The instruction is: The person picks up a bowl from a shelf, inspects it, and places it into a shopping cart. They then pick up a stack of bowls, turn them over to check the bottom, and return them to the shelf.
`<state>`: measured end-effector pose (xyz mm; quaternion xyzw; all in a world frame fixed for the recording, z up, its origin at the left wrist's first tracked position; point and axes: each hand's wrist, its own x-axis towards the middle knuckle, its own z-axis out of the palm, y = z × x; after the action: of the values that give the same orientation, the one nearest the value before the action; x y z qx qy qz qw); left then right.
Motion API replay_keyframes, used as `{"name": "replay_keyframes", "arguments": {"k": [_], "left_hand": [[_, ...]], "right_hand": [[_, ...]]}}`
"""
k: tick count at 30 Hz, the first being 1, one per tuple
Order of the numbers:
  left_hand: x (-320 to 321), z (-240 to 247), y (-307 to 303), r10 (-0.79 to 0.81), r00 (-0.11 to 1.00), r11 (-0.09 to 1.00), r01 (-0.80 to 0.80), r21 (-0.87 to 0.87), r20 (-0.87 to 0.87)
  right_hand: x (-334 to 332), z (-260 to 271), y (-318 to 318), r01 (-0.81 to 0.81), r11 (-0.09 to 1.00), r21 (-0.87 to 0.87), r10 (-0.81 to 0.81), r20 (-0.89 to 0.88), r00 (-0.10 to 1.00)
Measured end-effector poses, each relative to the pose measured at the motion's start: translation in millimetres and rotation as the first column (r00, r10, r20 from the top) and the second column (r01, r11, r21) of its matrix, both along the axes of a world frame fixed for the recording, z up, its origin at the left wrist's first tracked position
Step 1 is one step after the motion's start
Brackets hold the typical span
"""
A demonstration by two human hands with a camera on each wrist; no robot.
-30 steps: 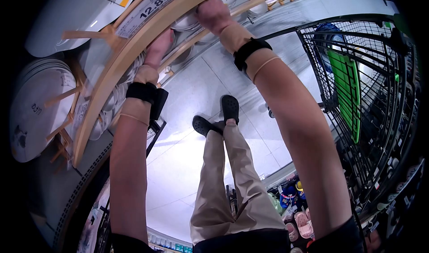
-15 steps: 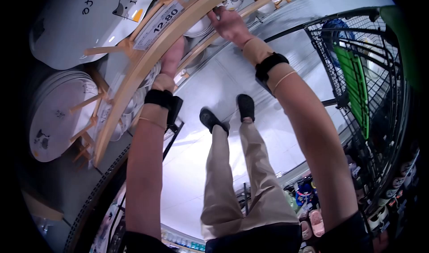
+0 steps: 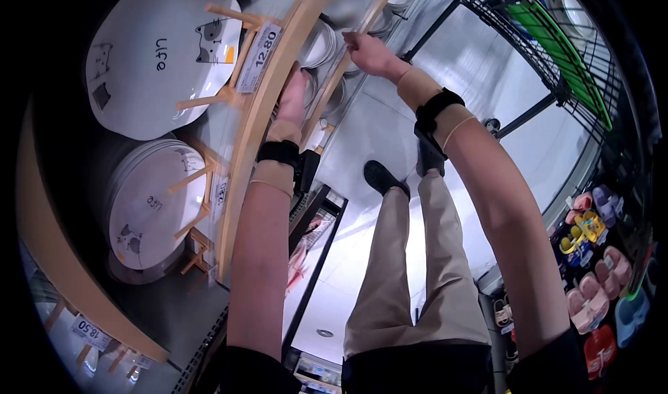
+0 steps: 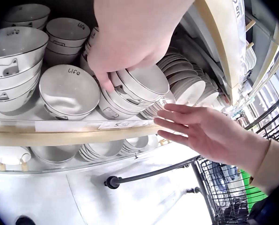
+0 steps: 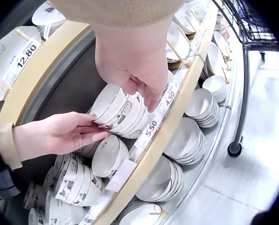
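My left hand (image 4: 130, 40) reaches onto a shelf of white bowls printed with cats and black rims. It grips a bowl in a tilted stack (image 4: 151, 84), thumb along the outside; the other fingers are partly hidden. From the right wrist view, the left thumb lies by the rim of these stacked bowls (image 5: 123, 110), with fingers beneath. My right hand (image 4: 214, 133) hangs just in front of the stack, its fingers extended and holding nothing. A single bowl marked "Life" (image 4: 69, 89) sits beside the stack.
More stacked bowls (image 4: 11, 61) stand left of the stack. A wooden shelf edge (image 5: 142, 173) carries price labels. On the lower shelf are further bowls (image 5: 184, 136). Large cat plates (image 3: 163, 56) lean on wooden stands above. A black wire cart (image 3: 550, 39) stands to the right.
The head view has swung, so shelf and arms appear further right. My right hand has drawn back from the shelf edge and its fingers have straightened. The left hand stays under the upper shelf.
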<state>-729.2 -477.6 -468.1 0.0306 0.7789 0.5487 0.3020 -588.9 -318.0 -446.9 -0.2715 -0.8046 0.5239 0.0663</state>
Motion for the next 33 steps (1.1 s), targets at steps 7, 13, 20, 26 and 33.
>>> {"name": "replay_keyframes", "arguments": {"k": [7,13,20,26,33], "left_hand": [[7.5,18.7,-0.3,0.008,0.996,0.997,-0.014,0.070,0.094],[8.1,17.1,9.1,0.040,0.996,0.995,-0.032,-0.093,0.084],[13.9,27.7,10.3,-0.087,0.985,0.996,0.083,0.029,0.150],[15.1,47.4,15.6,-0.049,0.987,0.997,0.039,0.072,0.155],[10.1,44.6,15.2,-0.066,0.989,0.995,0.055,0.083,0.134]], "right_hand": [[0.2,4.4,-22.5,0.133,0.982,-0.135,-0.142,-0.060,0.988],[-21.7,4.8,-30.0,0.275,0.961,0.028,-0.272,-0.074,0.959],[-49.7,-0.4,-22.5,0.237,0.959,0.155,-0.246,0.044,0.968],[-57.0,2.8,-18.3,0.195,0.969,0.151,-0.215,0.136,0.967],[-59.4,2.1,-13.6,0.122,0.956,0.265,-0.166,0.148,0.975]]}}
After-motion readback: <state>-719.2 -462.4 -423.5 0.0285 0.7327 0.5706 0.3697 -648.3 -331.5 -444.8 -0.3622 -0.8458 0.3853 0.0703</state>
